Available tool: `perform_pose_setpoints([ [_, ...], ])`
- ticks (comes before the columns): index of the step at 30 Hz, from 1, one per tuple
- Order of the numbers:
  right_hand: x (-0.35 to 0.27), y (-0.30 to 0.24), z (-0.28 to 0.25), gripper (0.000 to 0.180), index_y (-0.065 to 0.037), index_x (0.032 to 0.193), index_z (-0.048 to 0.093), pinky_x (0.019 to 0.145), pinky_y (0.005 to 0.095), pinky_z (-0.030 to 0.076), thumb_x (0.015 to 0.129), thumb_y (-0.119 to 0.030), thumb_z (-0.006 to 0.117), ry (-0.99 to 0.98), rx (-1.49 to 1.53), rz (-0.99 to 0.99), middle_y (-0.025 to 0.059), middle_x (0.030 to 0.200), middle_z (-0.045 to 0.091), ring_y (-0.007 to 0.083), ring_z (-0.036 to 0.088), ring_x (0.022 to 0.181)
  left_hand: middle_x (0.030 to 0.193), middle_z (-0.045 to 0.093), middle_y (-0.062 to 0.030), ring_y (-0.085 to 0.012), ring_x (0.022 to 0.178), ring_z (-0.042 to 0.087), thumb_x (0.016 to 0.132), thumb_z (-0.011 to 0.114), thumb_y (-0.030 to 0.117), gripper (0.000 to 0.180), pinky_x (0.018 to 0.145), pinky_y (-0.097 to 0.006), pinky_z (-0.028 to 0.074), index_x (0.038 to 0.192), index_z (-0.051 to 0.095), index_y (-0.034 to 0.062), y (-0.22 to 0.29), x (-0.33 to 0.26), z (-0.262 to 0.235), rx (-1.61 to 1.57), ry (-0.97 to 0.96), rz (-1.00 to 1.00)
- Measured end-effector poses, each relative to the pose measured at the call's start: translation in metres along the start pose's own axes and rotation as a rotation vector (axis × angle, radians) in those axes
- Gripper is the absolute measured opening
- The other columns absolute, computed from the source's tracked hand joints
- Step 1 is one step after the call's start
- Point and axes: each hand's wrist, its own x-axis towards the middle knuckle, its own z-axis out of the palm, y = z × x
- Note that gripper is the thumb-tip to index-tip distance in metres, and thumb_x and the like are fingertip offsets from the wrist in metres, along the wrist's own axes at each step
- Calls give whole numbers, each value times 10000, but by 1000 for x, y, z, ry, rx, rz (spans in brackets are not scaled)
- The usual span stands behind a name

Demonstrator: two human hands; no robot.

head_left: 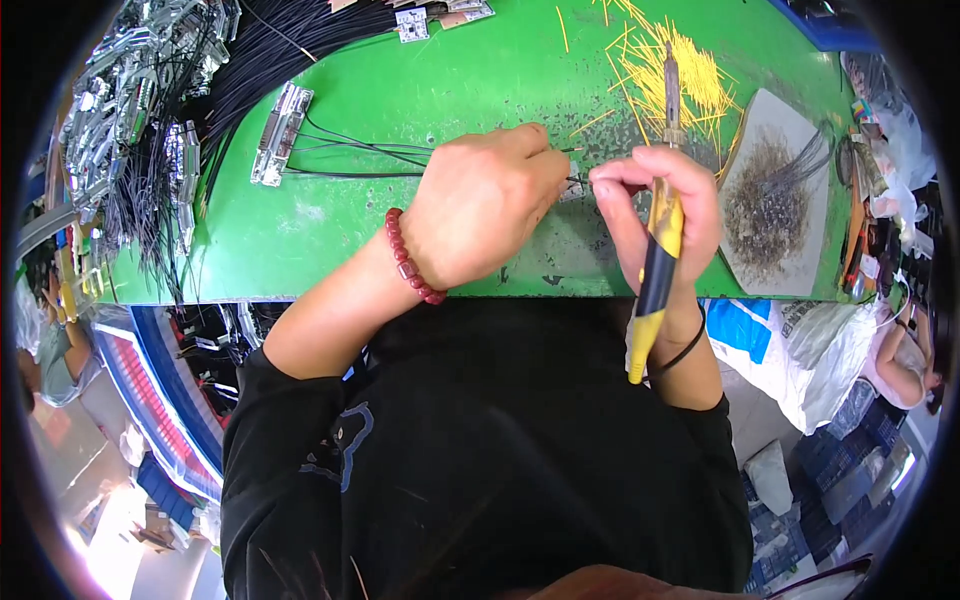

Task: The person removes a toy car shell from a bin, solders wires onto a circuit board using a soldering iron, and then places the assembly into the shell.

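Note:
My left hand (490,205), back up and fingers curled, is closed on thin black wires (375,174). The wires run left to a silver metal connector strip (281,134) lying on the green tabletop (400,90). Close by on the right, my right hand (680,200) grips a yellow-and-black soldering iron (655,275) across its palm, the metal tip aimed at the far side. The right thumb and forefinger come together near the wire ends at a small grey piece (574,187); whether they pinch it, I cannot tell.
Silver connector strips (140,100) with black wires are heaped at the far left. Yellow tubing pieces (690,80) lie scattered at the far right. Beside them, a grey board (780,200) carries dark residue and fine wires. A circuit board (411,25) sits at the back; a person (905,355) appears far right.

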Motion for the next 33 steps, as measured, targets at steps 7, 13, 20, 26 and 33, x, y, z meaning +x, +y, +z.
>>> perform_pose_setpoints([
  [7, -3, -3, 7, 348, -18, 1104, 510, 621, 226, 511, 801, 62, 660, 73, 306, 363, 102, 825, 637, 113, 614, 692, 729, 585, -101, -254, 650, 585, 781, 654, 36, 42, 568, -354, 470, 810, 626, 24, 2, -4, 4, -230, 176, -50],
  [13, -11, 1, 7, 380, -1, 1125, 471, 641, 255, 540, 800, 104, 638, 114, 228, 220, 121, 881, 621, 184, 668, 787, 700, 581, -103, -228, 622, 570, 803, 636, 31, 36, 552, -316, 449, 781, 622, 6, 0, -7, 5, -297, 169, -123],
  [20, -15, 2, 8, 396, 5, 1124, 477, 666, 266, 554, 783, 136, 633, 46, 102, 126, 120, 913, 612, 225, 684, 844, 695, 579, -82, -162, 582, 545, 801, 651, 22, 36, 523, -275, 432, 792, 626, -1, 4, -7, 6, -432, 205, -168],
  [26, -18, 2, 7, 393, 4, 1131, 481, 657, 269, 556, 788, 133, 626, 67, 191, 112, 150, 927, 643, 209, 687, 813, 688, 577, -73, -146, 569, 534, 794, 656, 16, 29, 505, -260, 423, 806, 633, 3, -1, -9, 9, -422, 233, -121],
  [33, -15, 7, 2, 376, -4, 1132, 487, 645, 245, 540, 802, 89, 641, -26, 53, 56, 139, 884, 659, 181, 685, 792, 690, 581, -67, -137, 565, 533, 774, 656, 3, 15, 491, -253, 416, 773, 643, 10, -1, -11, 9, -422, 219, -108],
])
